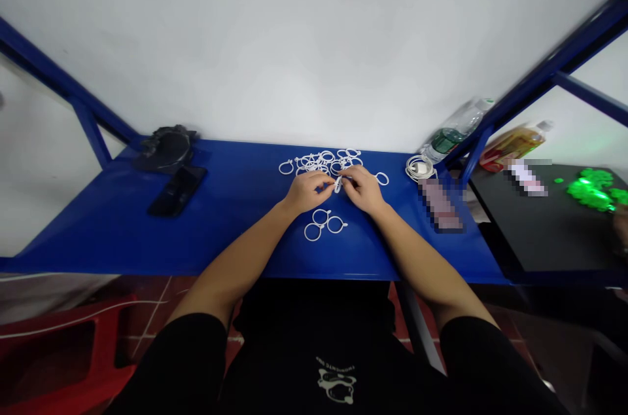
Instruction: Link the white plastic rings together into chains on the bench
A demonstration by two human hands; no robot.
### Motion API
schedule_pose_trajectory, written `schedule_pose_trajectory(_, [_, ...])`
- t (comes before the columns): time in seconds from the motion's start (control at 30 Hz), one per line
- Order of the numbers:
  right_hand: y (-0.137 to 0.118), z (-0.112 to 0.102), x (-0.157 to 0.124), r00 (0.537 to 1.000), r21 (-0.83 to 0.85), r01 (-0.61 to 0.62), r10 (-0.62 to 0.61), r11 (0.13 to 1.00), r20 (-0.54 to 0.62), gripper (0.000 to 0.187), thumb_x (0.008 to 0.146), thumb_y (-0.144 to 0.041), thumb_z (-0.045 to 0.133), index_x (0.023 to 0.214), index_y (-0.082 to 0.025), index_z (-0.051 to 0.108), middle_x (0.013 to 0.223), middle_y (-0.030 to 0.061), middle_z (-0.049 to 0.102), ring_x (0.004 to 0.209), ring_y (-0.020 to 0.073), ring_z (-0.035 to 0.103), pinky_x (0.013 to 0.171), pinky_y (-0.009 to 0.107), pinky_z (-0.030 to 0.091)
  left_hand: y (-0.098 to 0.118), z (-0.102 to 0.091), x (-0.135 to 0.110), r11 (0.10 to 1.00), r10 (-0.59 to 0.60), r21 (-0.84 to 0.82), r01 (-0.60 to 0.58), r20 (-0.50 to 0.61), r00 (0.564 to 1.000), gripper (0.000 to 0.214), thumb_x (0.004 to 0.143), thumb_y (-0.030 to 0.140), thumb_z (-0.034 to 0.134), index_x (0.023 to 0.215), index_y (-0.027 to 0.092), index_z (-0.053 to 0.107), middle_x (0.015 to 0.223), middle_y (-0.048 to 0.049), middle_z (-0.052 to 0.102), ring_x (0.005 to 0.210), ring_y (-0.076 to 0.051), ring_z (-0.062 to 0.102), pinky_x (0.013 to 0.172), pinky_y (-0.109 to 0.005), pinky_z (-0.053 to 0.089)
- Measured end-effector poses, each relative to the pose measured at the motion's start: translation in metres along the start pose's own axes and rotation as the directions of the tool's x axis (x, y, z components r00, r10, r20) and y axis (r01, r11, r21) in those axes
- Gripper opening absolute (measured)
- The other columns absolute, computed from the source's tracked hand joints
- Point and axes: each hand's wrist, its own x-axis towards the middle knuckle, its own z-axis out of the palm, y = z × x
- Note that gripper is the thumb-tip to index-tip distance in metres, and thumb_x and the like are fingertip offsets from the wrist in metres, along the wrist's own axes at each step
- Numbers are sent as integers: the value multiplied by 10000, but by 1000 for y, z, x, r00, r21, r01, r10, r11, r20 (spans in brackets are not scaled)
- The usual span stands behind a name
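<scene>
On the blue table, my left hand and my right hand meet at the middle, fingers pinched together on one white plastic ring held between them. Just behind my hands lies a loose pile of several white rings. Three white rings lie flat in a small cluster in front of my hands, nearer to me. A single ring rests right of my right hand.
A black phone and a dark crumpled object lie at the back left. A coiled white charger cable and a plastic bottle sit at the back right. A black table with green pieces adjoins on the right.
</scene>
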Motion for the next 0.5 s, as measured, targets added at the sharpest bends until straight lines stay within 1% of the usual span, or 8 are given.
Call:
schedule_pose_trajectory(0.07, [0, -2, 0, 998, 50, 53, -52, 997, -22, 256, 1031, -373, 518, 1133, -266, 728, 1120, 89, 727, 1024, 247, 682, 904, 407, 569, -1, 0, 0, 1000, -12, 8, 12, -8, 1000, 127, 965, 273, 651, 909, 209, 745, 800, -22, 741, 673, -129, 654, 703, -288, 560])
schedule_pose_trajectory(0.2, [-3, -3, 0, 987, 114, 158, -160, 981, 7, 209, 1038, -379, 547, 1076, -247, 705, 1038, 84, 717, 944, 231, 675, 858, 392, 558, -4, 1, -1, 1000, -20, 18, 20, 4, 1000, 135, 969, 282, 653, 901, 205, 741, 789, -20, 736, 681, -131, 653, 694, -279, 543])
schedule_pose_trajectory(0.27, [-4, -2, 0, 985, 124, 164, -168, 979, 22, 214, 1054, -378, 524, 1053, -245, 691, 1008, 82, 718, 945, 231, 672, 857, 395, 552, -4, 2, -1, 999, -32, 16, 32, 13, 999, 139, 974, 286, 655, 899, 204, 737, 797, -19, 740, 683, -128, 653, 686, -273, 536])
schedule_pose_trajectory(0.4, [-6, -2, 3, 988, 135, 134, -142, 982, 54, 233, 1072, -382, 486, 1001, -252, 666, 971, 79, 718, 938, 236, 662, 850, 406, 546, -3, 2, -2, 999, -53, -10, 53, 30, 998, 145, 983, 287, 657, 893, 199, 727, 822, -24, 748, 701, -129, 663, 681, -269, 531])
schedule_pose_trajectory(0.5, [-7, -2, 3, 986, 153, 143, -154, 978, 59, 244, 1079, -377, 471, 985, -248, 655, 959, 76, 711, 927, 233, 655, 842, 401, 541, -4, 1, -2, 998, -64, -19, 65, 67, 996, 151, 992, 289, 656, 894, 200, 728, 829, -29, 750, 731, -138, 678, 698, -275, 539])
